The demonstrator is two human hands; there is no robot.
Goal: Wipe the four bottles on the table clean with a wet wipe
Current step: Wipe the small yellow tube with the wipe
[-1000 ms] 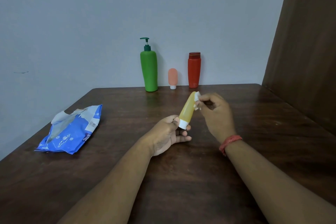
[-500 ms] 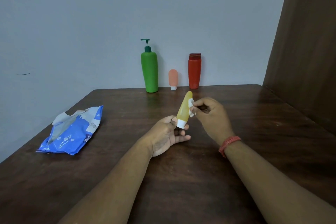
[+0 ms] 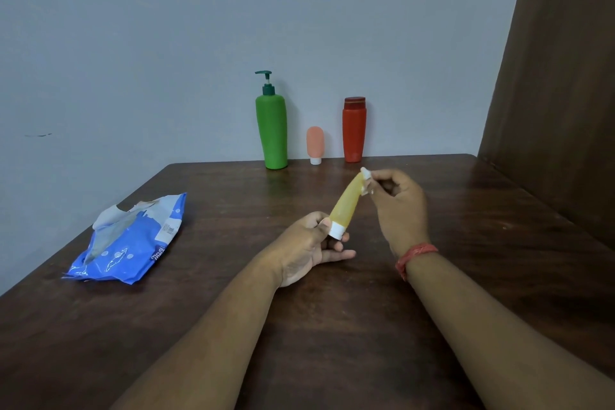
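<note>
- Gripping of the yellow tube (image 3: 346, 203) at its white cap (image 3: 336, 231) is done by the left hand (image 3: 307, 248), with thumb and curled fingers closed round the cap end and the lower fingers left extended beneath it.
- The tube is held above the wooden table (image 3: 233, 326), tilted so that its crimped end is pointed up and away towards the right hand (image 3: 401, 206).
- A small white wet wipe (image 3: 365, 180) is pinched between the thumb and curled fingers of the right hand and is pressed against the tube's upper end.
- A red thread band (image 3: 416, 255) is worn on the right wrist.
- Three bottles are stood upright along the far table edge by the wall: a green pump bottle (image 3: 272, 130), a small peach tube (image 3: 315, 144) set on its white cap, and a red bottle (image 3: 354, 130), all well apart from the hands.
- A blue wet-wipe packet (image 3: 129, 243), opened at its top flap, is laid flat on the table's left side.
</note>
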